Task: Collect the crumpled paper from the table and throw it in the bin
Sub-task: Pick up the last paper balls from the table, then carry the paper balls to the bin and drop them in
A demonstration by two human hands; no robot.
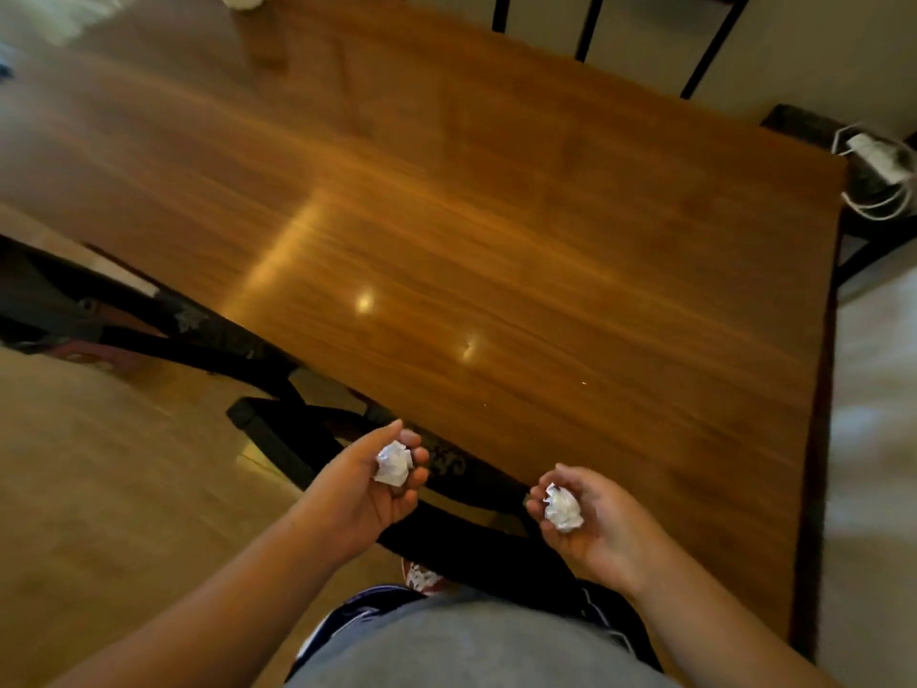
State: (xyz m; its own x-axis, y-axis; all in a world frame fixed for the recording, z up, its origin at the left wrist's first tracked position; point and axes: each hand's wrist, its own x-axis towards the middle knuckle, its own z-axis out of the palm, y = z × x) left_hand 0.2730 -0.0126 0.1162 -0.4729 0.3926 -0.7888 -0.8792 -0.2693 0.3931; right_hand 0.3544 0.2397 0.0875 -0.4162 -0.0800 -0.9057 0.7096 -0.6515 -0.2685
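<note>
A person stands at the near edge of a polished wooden table [496, 216], palms turned up, a crumpled paper ball in each hand. The left hand [367, 489], at about seven o'clock in the view, cups one white paper ball [393, 463] with its fingers curled loosely around it; the right hand [590, 518], at about five o'clock, cradles a second paper ball [563, 507] the same way, fingers bent in but not squeezed tight. Both hands hover just off the table's edge, above a dark chair [307, 439] tucked beside it. The tabletop shows no more paper in its visible part, save a blurred pale object at the far eleven o'clock corner that cannot be identified. No bin appears anywhere in the view — it likely lies outside the frame, so collection looks done and the carry and drop remain. The risk from here is a fumble: the holds are light, open-palmed cradles, and a turn or step toward the bin could let a ball roll off the fingers onto the wooden floor [99, 489] or under the chair. A toss from a distance could also miss, since crumpled paper is light and flies poorly. A white power strip and cable [878, 161] lie off the table's far side at two o'clock — a possible snag underfoot if the route goes that way.
</note>
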